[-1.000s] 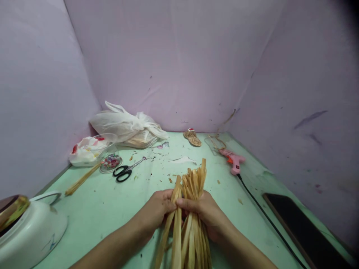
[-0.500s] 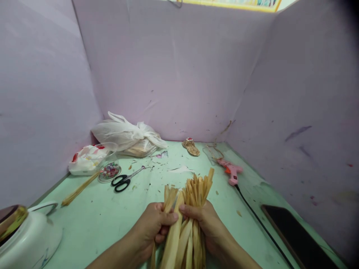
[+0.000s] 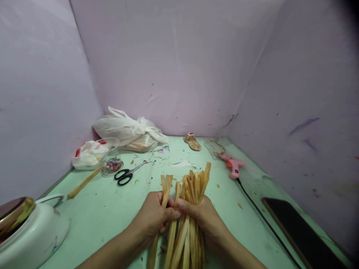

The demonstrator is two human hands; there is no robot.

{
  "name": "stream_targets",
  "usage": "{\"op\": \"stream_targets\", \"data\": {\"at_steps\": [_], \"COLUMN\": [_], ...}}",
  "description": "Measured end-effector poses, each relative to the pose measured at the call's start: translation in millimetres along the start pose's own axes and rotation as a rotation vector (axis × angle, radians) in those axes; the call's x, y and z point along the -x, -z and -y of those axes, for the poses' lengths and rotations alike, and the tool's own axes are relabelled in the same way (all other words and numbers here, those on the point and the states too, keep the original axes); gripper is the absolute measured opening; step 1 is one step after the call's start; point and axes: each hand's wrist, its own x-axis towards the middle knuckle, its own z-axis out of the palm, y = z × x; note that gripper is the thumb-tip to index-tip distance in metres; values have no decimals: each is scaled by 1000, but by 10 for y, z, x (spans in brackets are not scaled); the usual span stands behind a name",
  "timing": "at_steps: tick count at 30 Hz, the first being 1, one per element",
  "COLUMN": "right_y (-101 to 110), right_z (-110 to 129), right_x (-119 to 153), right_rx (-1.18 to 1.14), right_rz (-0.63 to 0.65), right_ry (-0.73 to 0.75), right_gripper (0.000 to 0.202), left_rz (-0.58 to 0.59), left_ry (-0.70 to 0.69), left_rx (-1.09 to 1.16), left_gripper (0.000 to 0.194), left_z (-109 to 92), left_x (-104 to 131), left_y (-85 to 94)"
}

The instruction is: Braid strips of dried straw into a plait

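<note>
A thick bundle of dry, straw-coloured strips [image 3: 193, 224] stands at the bottom centre, its cut tips upward. My right hand [image 3: 206, 215] is wrapped round it, the thumb pressed across the front. My left hand [image 3: 158, 213] grips a few separate strips [image 3: 166, 186] left of the bundle. Its thumb meets the right thumb beside one narrow strip at the bundle's left edge. The lower ends of the strips run out of the frame at the bottom.
Black-handled scissors [image 3: 125, 176], a dish of beads [image 3: 112, 165] and a tied plastic bag [image 3: 129, 130] are on the left. A small woven slipper [image 3: 192, 142] lies at the back. Right are a pink glue gun [image 3: 232, 164] with cord and a phone [image 3: 303, 231]. A white pot [image 3: 47, 231] stands front left.
The wide strip between my hands has shifted, and a narrow one shows there now. My left hand's strips stand a little apart from the bundle. The view has tilted slightly.
</note>
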Motion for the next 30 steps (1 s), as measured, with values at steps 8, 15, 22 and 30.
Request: {"op": "stream_targets", "data": {"at_steps": [8, 15, 22, 30], "right_y": [102, 194, 118, 151], "right_z": [24, 14, -29, 33], "right_x": [-17, -62, -39, -37], "right_rx": [-6, 48, -17, -37], "right_rz": [-52, -187, -39, -66], "right_ry": [-38, 43, 38, -21], "right_gripper": [36, 38, 40, 44], "left_rz": [121, 89, 20, 66], "left_ry": [51, 27, -28, 67], "left_rx": [49, 10, 11, 118], "left_gripper": [30, 35, 35, 37], "left_z": [-33, -62, -27, -18], "left_x": [-22, -61, -25, -59], "left_y": [110, 167, 69, 125]}}
